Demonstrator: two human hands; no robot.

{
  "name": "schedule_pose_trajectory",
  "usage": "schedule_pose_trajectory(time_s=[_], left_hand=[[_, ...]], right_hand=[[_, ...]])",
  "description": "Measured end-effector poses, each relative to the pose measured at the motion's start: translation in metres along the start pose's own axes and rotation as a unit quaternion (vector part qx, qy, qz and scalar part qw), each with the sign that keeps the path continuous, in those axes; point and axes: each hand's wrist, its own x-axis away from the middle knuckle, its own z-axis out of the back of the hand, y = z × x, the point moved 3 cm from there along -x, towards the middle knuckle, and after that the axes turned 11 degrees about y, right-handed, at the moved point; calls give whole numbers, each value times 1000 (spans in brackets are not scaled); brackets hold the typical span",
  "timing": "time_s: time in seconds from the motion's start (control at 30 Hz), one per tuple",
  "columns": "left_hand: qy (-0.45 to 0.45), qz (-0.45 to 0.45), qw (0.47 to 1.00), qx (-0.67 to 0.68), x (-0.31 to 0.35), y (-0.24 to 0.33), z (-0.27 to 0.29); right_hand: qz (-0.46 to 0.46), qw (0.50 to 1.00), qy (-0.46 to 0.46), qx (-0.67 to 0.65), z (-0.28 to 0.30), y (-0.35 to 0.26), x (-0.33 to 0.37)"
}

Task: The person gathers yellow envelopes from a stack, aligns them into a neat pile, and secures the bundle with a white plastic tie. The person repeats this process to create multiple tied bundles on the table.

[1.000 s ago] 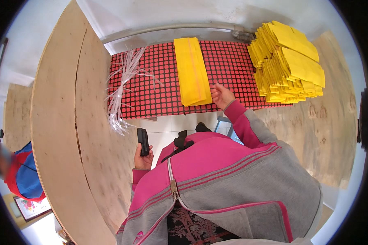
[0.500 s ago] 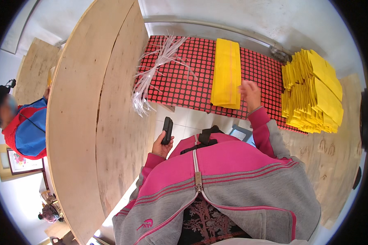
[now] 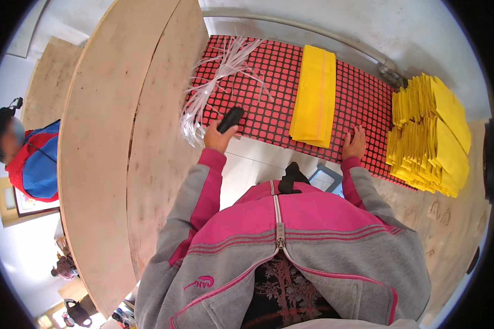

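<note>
My left hand (image 3: 218, 137) is closed around a small black oblong device (image 3: 231, 119) whose kind I cannot make out, over the near left edge of the table. Just beyond it lies a bundle of thin whitish plastic strips (image 3: 217, 82), gathered in the middle and splayed at the ends. Fingers stretched out, my right hand (image 3: 354, 143) rests at the table's near edge with nothing in it. To its left a flat stack of long folded yellow sheets (image 3: 314, 98) lies lengthwise, apart from the hand.
The table has a red and black checked cover (image 3: 274, 123). At its right end stands a large pile of folded yellow pieces (image 3: 431, 137). A tall wooden board (image 3: 110, 148) borders the left side, with a person (image 3: 35, 162) beyond it. A pipe (image 3: 335, 41) runs along the wall.
My left hand has moved forward and up with the black device, now over the table edge. My right hand has drawn away from the yellow stack, down and right, and flattened out.
</note>
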Motion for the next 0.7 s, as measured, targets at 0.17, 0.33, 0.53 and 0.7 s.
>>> schedule_pose_trajectory(time_s=[0.17,0.33,0.53,0.7], left_hand=[[32,-32,995,-91,-48,8,-23],[33,-66,994,-78,-92,8,-45],[141,-105,961,-212,-145,1,-60],[156,-13,969,-193,-171,-10,-67]], right_hand=[[-6,1000,-22,-18,4,-6,-6],[-10,999,-31,-15,6,-7,-7],[-8,999,-29,-25,6,-8,-11],[-6,999,-26,-34,8,-10,-12]])
